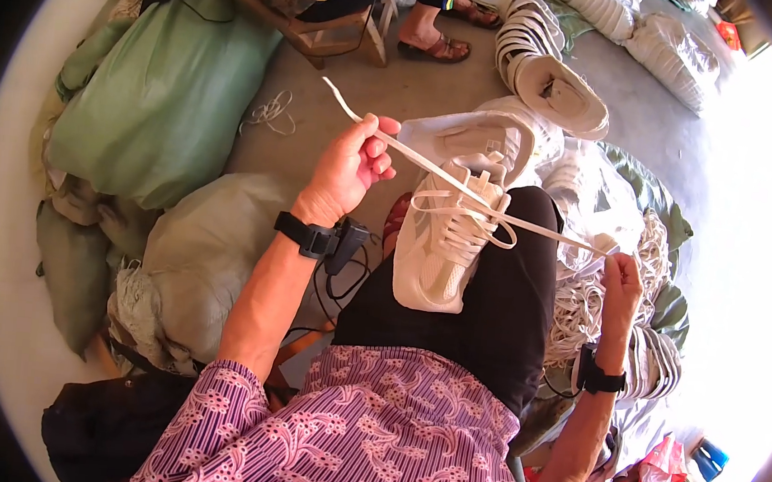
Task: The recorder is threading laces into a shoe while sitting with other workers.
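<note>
On my lap rests a white lace-up shoe (440,250), its toe toward me and its opening away. A flat white shoelace (446,175) is drawn out to both sides above it, with loose loops over the laced tongue. My left hand (353,168), up and left of the shoe, pinches one lace end between thumb and finger, and the tip sticks out beyond. Over to the right, my right hand (621,291) is closed on the other end, pulling it nearly straight. Black straps with small devices sit on both wrists.
Large green sacks (166,97) and a pale sack (208,254) crowd the left. Nested white shoes (544,81) lie ahead. A heap of white laces (580,311) is beside my right leg. Another person's sandaled foot (433,45) shows near a wooden stool (316,41).
</note>
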Demonstrator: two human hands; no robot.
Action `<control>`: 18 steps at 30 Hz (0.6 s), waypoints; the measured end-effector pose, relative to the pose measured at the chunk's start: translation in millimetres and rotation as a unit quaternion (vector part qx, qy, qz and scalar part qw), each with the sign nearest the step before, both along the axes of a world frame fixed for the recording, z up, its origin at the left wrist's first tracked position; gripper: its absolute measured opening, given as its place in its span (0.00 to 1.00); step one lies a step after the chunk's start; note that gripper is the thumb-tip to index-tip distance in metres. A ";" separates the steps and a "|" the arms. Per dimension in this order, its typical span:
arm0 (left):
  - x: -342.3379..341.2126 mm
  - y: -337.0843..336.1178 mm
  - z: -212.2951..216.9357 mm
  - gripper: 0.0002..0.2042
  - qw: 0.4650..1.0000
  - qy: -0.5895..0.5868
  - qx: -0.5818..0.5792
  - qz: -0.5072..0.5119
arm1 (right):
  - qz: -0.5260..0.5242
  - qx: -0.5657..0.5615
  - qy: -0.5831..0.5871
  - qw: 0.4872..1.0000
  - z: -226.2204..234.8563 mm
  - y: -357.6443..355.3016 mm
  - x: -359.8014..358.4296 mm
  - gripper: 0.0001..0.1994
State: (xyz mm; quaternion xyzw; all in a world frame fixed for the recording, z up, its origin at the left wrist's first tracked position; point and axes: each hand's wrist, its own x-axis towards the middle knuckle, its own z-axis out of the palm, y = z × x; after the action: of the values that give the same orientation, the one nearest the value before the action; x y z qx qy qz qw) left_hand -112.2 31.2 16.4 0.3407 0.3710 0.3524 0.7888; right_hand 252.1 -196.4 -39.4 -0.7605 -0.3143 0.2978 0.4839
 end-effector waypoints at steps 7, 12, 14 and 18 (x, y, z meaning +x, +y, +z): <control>37.4 -11.2 41.4 0.12 0.973 -0.220 0.027 -0.065 | -0.045 0.311 0.483 0.817 -1.6 21.4 -9.7 0.05; 41.5 -10.3 45.2 0.11 0.990 -0.113 0.078 -0.003 | -0.065 0.364 0.587 0.720 -2.2 36.6 -15.0 0.08; 31.3 -6.2 34.0 0.11 0.992 -0.081 0.094 0.030 | -0.140 0.339 0.592 0.718 3.1 41.2 -19.9 0.08; 6.8 -1.5 11.3 0.10 0.993 -0.083 0.054 0.059 | -0.079 0.311 0.583 0.746 4.3 43.4 -27.9 0.09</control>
State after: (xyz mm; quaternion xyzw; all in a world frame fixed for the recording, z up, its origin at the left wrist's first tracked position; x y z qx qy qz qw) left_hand -105.4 29.7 27.7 0.3304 0.3039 0.4447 0.7751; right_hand 224.2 -153.0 -35.2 -0.2678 0.0151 0.5299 0.8046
